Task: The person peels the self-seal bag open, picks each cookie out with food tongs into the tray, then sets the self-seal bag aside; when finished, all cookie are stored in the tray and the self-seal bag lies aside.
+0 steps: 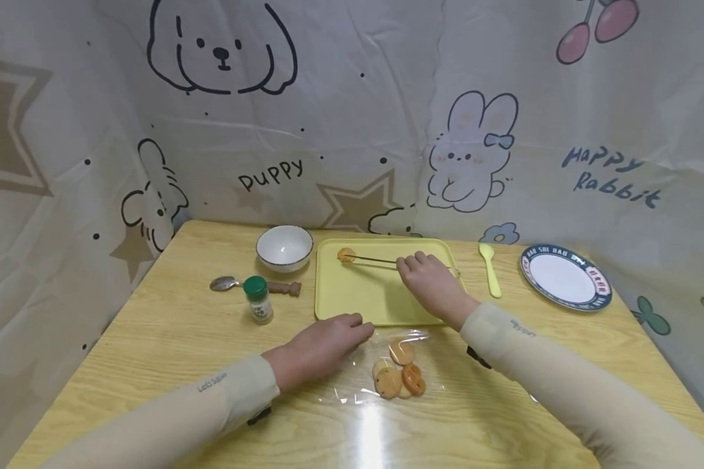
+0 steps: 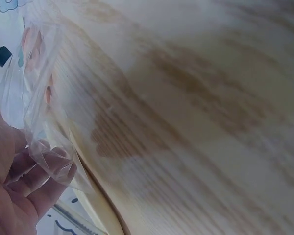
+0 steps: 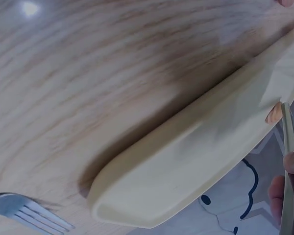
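Cookie (image 1: 346, 255) on the yellow tray (image 1: 358, 299) lies left of and slightly beyond the right hand (image 1: 431, 284), at the tips of the tongs (image 1: 375, 259) it grips, which point leftward; the left hand (image 1: 328, 344) pinches the clear bag (image 1: 359, 370).

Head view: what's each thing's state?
Shaker, upright, green lid on
White bowl, upright
Metal spoon, lying down
Yellow spoon, lying down
Plate, face up, bare
Tray, flat, face up
Tongs, held in the right hand
Lone cookie, at the tongs' tips
Clear bag, cookies inside
Left hand, touching bag
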A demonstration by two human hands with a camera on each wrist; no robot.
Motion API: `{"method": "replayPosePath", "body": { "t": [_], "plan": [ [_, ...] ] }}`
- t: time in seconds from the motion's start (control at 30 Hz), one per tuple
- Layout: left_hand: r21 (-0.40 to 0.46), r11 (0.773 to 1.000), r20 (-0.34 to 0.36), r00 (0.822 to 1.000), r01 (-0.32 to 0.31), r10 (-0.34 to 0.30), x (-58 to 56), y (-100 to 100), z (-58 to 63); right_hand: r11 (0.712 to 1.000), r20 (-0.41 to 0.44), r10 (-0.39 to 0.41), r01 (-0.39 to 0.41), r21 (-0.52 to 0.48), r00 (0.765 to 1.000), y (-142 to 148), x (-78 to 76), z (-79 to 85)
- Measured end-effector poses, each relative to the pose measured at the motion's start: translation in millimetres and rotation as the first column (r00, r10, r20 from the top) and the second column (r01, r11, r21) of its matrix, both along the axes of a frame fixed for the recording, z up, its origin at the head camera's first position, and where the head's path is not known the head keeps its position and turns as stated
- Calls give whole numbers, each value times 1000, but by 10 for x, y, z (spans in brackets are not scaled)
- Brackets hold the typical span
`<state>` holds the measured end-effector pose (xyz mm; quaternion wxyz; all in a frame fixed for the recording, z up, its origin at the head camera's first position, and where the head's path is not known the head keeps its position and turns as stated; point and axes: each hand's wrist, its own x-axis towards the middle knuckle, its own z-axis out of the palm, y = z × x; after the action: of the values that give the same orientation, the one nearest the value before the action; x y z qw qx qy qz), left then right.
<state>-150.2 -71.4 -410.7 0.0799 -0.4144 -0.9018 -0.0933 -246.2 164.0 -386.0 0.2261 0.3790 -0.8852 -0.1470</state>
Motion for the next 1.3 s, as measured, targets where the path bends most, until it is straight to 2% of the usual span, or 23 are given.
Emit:
{"method": "replayPosePath", "body": {
  "t": [0.17,0.23,0.3,0.37,0.43,0.57,0.63,0.7,0.8,0.83,0.9,0.97,1.03,1.07,1.13,1.2,1.3],
  "plan": [
    [4,1000,2,1000,7,-7,-2,-2,3,997,39,-22,25,-77,999,-13,-12,15],
    [0,1000,4,1000,7,-7,-3,-2,3,988,89,-37,50,-148,995,9,-5,59],
    [-6,1000,4,1000,4,-4,-2,-3,2,969,175,-35,77,-237,984,58,15,136],
    [-11,1000,5,1000,0,0,-1,-8,3,946,270,-14,100,-307,963,141,42,237],
    [-16,1000,4,1000,-6,7,-2,-16,0,927,374,19,124,-355,927,254,76,346],
    [-17,1000,7,1000,-13,13,0,-35,9,909,503,30,185,-373,864,539,208,540],
    [-18,1000,4,1000,-13,13,1,-47,18,907,533,9,217,-361,846,704,301,602],
    [-13,1000,1,1000,-14,14,2,-55,25,908,539,-15,238,-345,842,868,399,649],
    [-5,1000,-2,1000,-12,12,6,-53,23,917,518,-21,223,-332,855,1133,541,683],
    [-1,1000,-1,1000,-10,10,8,-47,14,920,499,-17,209,-332,866,1220,590,689],
    [0,1000,-3,1000,-5,5,10,-31,-5,933,423,1,152,-326,906,1403,684,685],
    [0,1000,-12,1000,-2,2,5,-16,-28,946,312,28,75,-314,950,1579,770,666],
    [-3,1000,-25,1000,-3,3,-2,-6,-42,953,193,76,-14,-303,978,1728,832,637],
    [-4,1000,-31,999,-5,5,-5,-3,-45,952,132,107,-63,-299,986,1790,852,614],
    [-1,1000,-38,999,-11,10,-8,0,-45,946,53,168,-146,-291,984,1877,881,571],
    [0,1000,-30,999,-14,14,-7,3,-42,940,35,208,-190,-284,977,1929,910,525],
    [1,1000,-23,1000,-17,17,-2,4,-41,944,58,213,-190,-269,975,1956,972,465]
  ]
}}
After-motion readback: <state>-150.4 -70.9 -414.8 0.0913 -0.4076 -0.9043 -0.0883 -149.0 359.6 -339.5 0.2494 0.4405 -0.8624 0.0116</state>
